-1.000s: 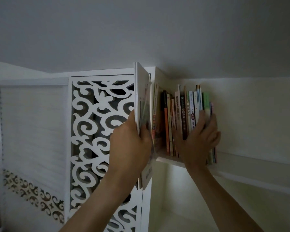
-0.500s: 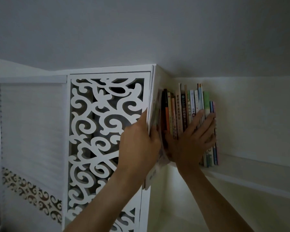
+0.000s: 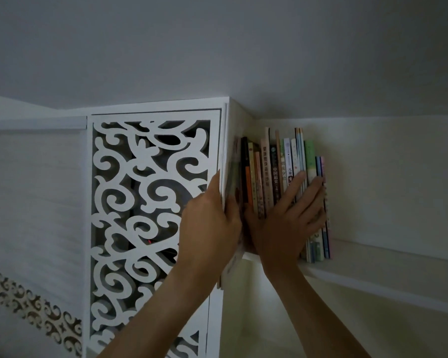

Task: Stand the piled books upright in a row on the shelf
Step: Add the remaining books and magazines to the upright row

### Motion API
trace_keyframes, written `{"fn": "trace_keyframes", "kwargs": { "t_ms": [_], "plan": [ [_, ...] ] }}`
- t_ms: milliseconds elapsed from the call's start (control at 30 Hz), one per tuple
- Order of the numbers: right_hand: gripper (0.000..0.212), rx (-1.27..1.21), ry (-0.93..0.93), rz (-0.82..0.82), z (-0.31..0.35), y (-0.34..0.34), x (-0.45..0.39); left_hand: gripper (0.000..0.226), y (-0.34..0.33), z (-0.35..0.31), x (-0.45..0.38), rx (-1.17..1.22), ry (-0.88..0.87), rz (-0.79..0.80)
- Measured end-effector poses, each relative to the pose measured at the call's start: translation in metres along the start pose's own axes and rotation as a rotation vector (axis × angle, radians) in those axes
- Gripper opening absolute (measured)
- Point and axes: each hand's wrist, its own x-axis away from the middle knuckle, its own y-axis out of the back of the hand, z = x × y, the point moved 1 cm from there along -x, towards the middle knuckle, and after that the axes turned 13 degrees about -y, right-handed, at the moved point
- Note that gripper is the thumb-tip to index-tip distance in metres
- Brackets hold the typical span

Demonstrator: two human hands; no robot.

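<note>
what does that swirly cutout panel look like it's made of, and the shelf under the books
Swirly cutout panel: seemingly painted wood or plastic board, matte white; the scrolls have thick, clean-cut edges. Shelf: likely painted or laminated board, smooth off-white, with a thick squared front edge. Neither is certain in this dim light.

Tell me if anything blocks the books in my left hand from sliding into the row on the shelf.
Nothing separate shows in the way. The left hand grips the thin books at the row's left end, tight between the white cabinet side and the standing row, which the right hand presses. The shelf there is hidden.
</note>
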Motion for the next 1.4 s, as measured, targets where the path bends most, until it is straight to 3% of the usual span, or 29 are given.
{"fn": "trace_keyframes", "kwargs": {
  "t_ms": [167, 367, 567, 700, 800, 867, 933, 1033, 1100, 1400],
  "plan": [
    [0.125, -0.004, -0.003, -0.012, 0.002, 0.000, 0.001, 0.019, -0.016, 0.015, 0.001, 0.027, 0.058, -0.040],
    [0.125, -0.034, 0.005, -0.012, 0.000, 0.003, 0.000, 0.038, -0.054, 0.038, -0.012, -0.088, -0.043, -0.020],
    [0.121, -0.061, 0.015, -0.024, -0.001, 0.004, 0.001, 0.064, -0.080, 0.059, -0.015, -0.180, -0.160, -0.220],
    [0.124, -0.030, 0.036, -0.008, -0.005, 0.000, 0.001, 0.070, -0.087, 0.065, -0.013, -0.274, -0.261, -0.305],
    [0.114, -0.002, 0.031, -0.011, -0.005, -0.002, 0.002, 0.076, -0.095, 0.057, -0.007, -0.348, -0.335, -0.217],
    [0.089, 0.021, 0.023, -0.048, -0.005, -0.004, 0.003, 0.077, -0.102, 0.048, -0.007, -0.380, -0.357, -0.124],
    [0.074, 0.030, 0.018, -0.072, -0.006, -0.005, 0.003, 0.069, -0.110, 0.041, -0.010, -0.326, -0.341, -0.128],
    [0.075, 0.026, 0.012, -0.061, -0.006, -0.007, 0.002, 0.052, -0.105, 0.035, -0.014, -0.112, -0.142, -0.198],
    [0.076, 0.025, 0.008, -0.059, -0.006, -0.008, 0.003, 0.054, -0.101, 0.036, -0.013, -0.161, -0.086, -0.143],
    [0.088, 0.025, 0.024, -0.052, -0.006, -0.008, 0.003, 0.061, -0.092, 0.035, -0.016, -0.359, -0.109, -0.003]
  ]
}}
